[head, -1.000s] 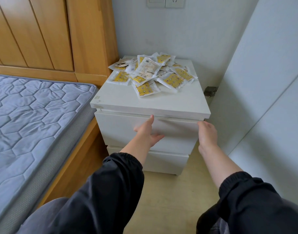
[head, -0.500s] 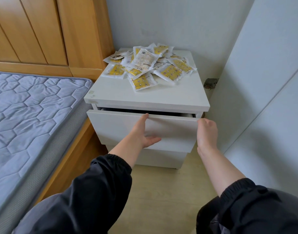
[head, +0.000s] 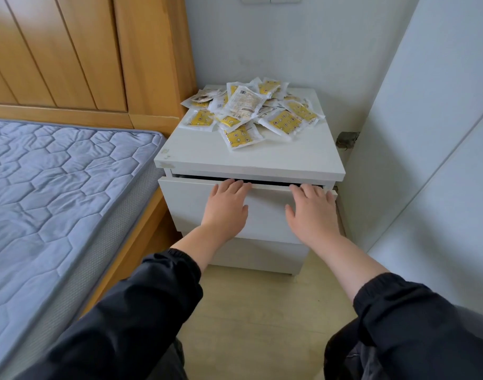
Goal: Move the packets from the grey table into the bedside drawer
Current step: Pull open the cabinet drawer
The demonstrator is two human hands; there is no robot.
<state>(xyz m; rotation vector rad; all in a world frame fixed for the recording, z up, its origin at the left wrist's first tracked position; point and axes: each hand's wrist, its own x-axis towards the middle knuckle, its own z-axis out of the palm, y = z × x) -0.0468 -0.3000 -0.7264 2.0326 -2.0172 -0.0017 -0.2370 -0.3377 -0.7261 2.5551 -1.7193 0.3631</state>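
Head: left hand (head: 225, 207) turned palm-down; right hand (head: 313, 212) shifted inward on drawer (head: 185, 204).

You have one view only, worn on your head, looking forward and steeply down onto the bedside worktop (head: 235, 157) in the room's corner. It sits close, at arm's length: your left hand (head: 226, 204) and right hand (head: 311, 212) meet the top drawer (head: 265, 212) at mid-frame, and your sleeves (head: 139, 311) fill the lower edge. The wide lens also takes in the bed (head: 57, 187) at left and the floor (head: 262, 311) below.
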